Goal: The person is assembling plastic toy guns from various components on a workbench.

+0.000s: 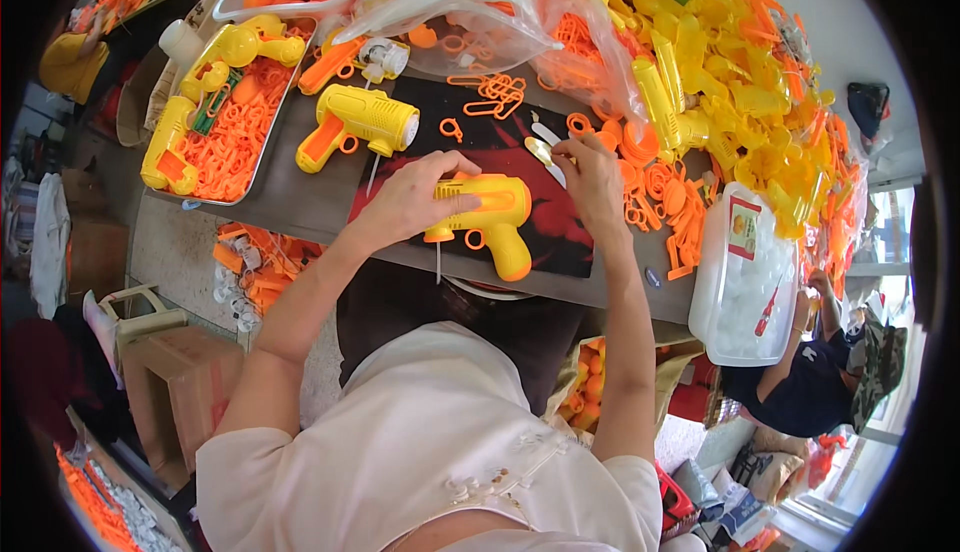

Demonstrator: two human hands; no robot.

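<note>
Left hand (415, 197) clamped over yellow toy gun (487, 215) lying on dark mat (560, 237) at table edge, right hand (590, 174) fingertips pinched on small pale part (541, 152), second toy gun (358, 122) just behind, tray of orange parts (235, 142) at far left.

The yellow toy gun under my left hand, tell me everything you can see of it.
The yellow toy gun is glossy plastic with a chunky barrel, an orange trigger ring and an orange cap beneath its left end. It lies on its side on the dark red-and-black mat, grip pointing toward you, near the table's front edge. Your left hand rests on its left end; your right hand is just beyond it, not touching.
</note>
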